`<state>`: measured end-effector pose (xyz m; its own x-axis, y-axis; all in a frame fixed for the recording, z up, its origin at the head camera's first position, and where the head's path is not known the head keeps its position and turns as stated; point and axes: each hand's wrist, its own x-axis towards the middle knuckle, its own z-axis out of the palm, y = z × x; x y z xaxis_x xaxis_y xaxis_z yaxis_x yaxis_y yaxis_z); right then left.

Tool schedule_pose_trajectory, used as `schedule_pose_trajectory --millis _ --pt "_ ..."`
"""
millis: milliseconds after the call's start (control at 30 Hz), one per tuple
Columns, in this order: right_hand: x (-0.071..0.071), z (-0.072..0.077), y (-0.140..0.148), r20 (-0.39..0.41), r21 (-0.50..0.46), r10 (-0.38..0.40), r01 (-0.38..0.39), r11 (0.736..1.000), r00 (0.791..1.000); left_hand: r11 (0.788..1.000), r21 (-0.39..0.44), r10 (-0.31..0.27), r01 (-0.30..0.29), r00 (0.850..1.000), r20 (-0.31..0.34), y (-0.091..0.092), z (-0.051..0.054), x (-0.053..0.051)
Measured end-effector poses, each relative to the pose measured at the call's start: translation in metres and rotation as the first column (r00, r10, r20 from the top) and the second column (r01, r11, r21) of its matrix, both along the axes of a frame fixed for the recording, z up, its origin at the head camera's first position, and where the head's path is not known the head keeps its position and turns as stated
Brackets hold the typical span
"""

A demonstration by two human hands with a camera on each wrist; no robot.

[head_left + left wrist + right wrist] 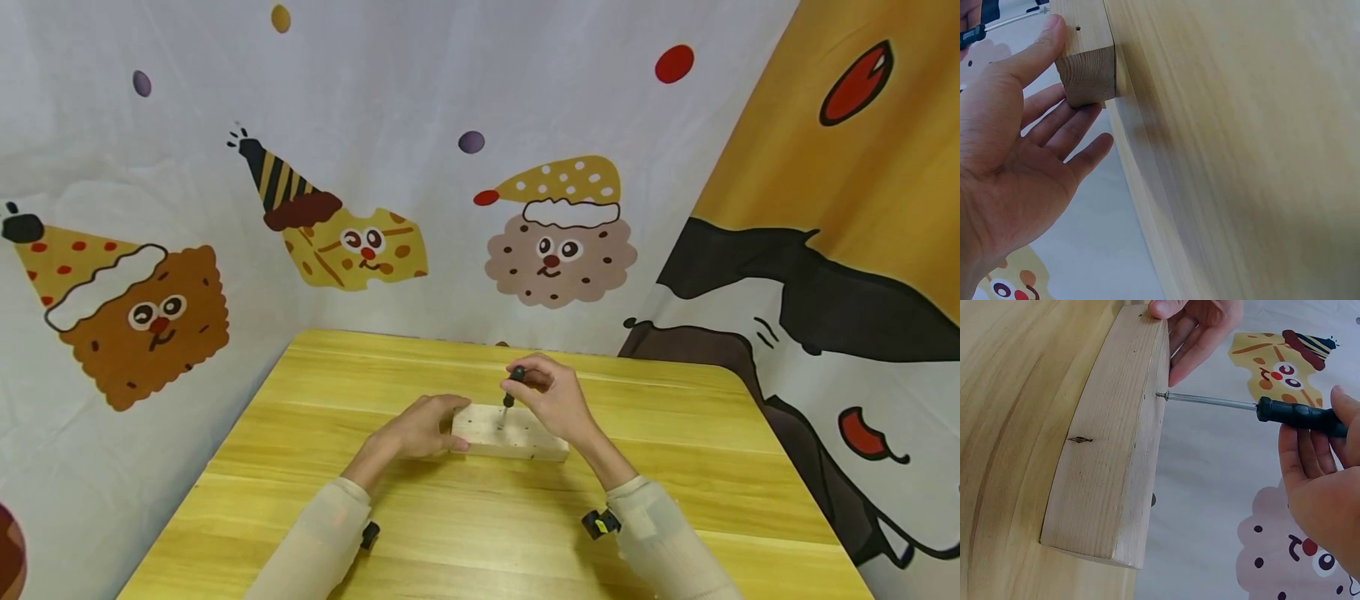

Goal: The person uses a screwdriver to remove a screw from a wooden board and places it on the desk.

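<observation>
A pale wooden block [525, 433] lies lengthwise on the table, with small dark holes in its upper face. My left hand [426, 427] holds the block's left end, thumb on the near side and fingers around the far side; the left wrist view shows that end [1088, 78] between thumb and fingers. My right hand [558, 400] grips the dark handle of a screwdriver [1297, 414] that stands nearly upright over the block. At the tip of its metal shaft, a small screw [1160, 395] sticks partly out of the block's upper face.
The yellow wood-grain table [360, 367] carries the block near its far side. Behind it hangs a white curtain [420, 83] printed with cartoon biscuits and cheese. A small black device [602, 523] is strapped at the right wrist, another [370, 535] at the left.
</observation>
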<state>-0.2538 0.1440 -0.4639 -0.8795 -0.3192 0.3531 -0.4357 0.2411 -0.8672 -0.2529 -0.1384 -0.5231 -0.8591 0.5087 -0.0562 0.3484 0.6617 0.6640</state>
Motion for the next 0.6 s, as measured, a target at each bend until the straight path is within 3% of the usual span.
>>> schedule_pose_trajectory --millis 333,600 --pt "0.0006 -0.0006 -0.0001 0.038 -0.016 -0.034 0.035 0.999 0.999 1.000 0.003 -0.007 0.007 1.000 -0.006 0.0003 -0.0021 -0.0014" --pt "0.0013 0.0027 -0.0002 0.015 -0.009 0.003 -0.003 1.000 1.000 1.000 0.006 -0.006 0.006 1.000 -0.004 -0.0002 -0.0019 -0.0015"
